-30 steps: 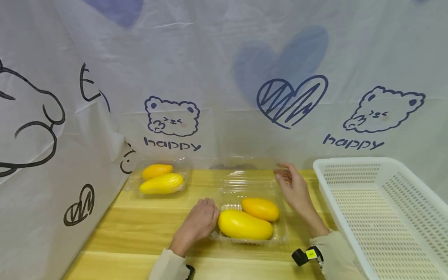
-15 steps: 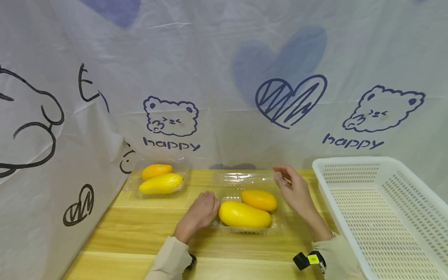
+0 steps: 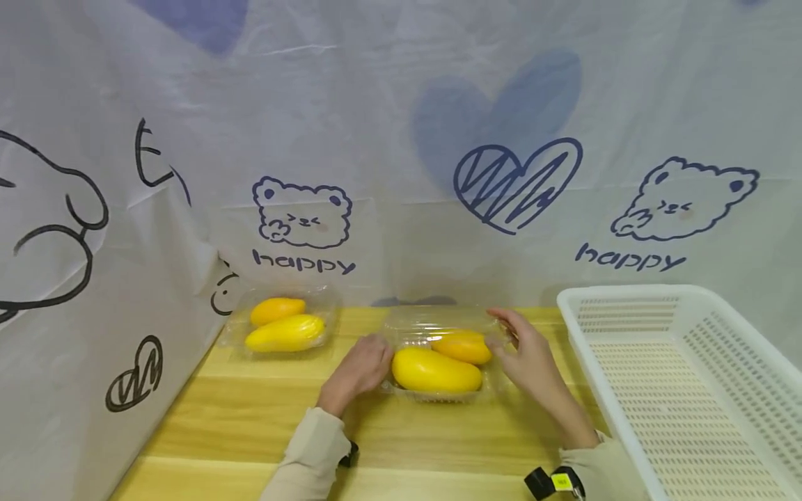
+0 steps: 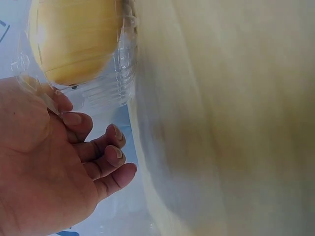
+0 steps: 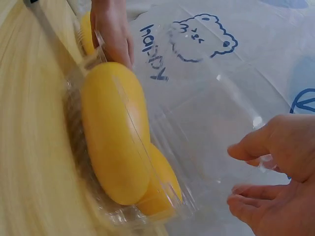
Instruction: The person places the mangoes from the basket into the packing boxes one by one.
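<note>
A clear plastic clamshell box (image 3: 438,398) stands at the table's middle. Inside lie a large yellow oval fruit (image 3: 435,371) and a smaller orange-yellow one (image 3: 464,346), both mango-like. The box's transparent lid (image 5: 216,118) stands raised at the far side. My left hand (image 3: 362,365) pinches the box's left edge between thumb and index finger, the other fingers loosely bent, as the left wrist view shows. On the right, my right hand (image 3: 529,358) is beside the lid's edge, thumb and fingers spread apart, the thumb near the smaller fruit's end.
At the back left stands another clear box (image 3: 328,296) holding two yellow fruits (image 3: 286,334). A white perforated basket (image 3: 598,376) occupies the right side. A printed white cloth (image 3: 401,236) hangs behind and left of the wooden table (image 3: 250,417).
The box with its fruits has slid away toward the back cloth, my left hand moving with it. The lid has tipped lower and nearer. My right hand's thumb has come down toward the smaller fruit.
</note>
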The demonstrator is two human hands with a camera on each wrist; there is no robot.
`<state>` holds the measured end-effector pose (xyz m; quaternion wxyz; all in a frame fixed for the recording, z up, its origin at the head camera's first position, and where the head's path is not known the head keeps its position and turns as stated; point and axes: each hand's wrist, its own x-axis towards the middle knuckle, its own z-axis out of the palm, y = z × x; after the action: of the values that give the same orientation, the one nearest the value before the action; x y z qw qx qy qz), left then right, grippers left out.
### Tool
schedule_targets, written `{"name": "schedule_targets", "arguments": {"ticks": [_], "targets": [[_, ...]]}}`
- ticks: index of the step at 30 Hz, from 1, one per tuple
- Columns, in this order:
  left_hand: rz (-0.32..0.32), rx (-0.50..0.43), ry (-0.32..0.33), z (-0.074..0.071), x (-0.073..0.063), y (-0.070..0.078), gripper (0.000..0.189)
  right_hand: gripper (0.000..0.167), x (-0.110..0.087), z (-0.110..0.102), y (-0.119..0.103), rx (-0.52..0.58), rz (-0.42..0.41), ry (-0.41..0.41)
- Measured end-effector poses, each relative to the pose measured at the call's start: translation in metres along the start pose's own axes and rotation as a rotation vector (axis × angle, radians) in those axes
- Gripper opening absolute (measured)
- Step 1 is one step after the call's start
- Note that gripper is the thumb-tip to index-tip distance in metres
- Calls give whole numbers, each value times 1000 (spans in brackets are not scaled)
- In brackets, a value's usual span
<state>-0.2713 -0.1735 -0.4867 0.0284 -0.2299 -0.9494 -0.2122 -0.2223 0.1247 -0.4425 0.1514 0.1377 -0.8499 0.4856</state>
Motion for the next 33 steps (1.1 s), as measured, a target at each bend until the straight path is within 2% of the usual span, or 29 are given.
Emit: {"name": "schedule_targets", "arguments": {"ticks": [3, 6, 9, 11, 17, 22, 25, 29, 33], "targets": [[-36, -37, -10, 0, 1, -3, 33, 49, -3, 4, 0, -70, -25, -16], [-101, -108, -33, -3, 1, -6, 39, 54, -6, 6, -1, -119, -48, -45], [-166, -171, -43, -5, 0, -10, 46, 59, -7, 6, -3, -141, -62, -82], [-186, -209, -51, -5, -3, -13, 49, 60, -7, 6, -5, -148, -63, -104], [-157, -365, -63, -7, -15, -14, 46, 61, -10, 5, -7, -181, -72, -145], [-111, -441, -60, -15, -21, -8, 40, 64, -13, 1, -3, -220, -81, -165], [-116, -496, -57, -20, -24, -5, 41, 68, -15, -1, -1, -227, -79, -198], [-152, -627, -88, -22, -27, -7, 48, 70, -17, -3, 0, -238, -73, -212], [-132, -747, -146, -23, -29, -13, 46, 71, -18, -4, -2, -246, -65, -210]]}}
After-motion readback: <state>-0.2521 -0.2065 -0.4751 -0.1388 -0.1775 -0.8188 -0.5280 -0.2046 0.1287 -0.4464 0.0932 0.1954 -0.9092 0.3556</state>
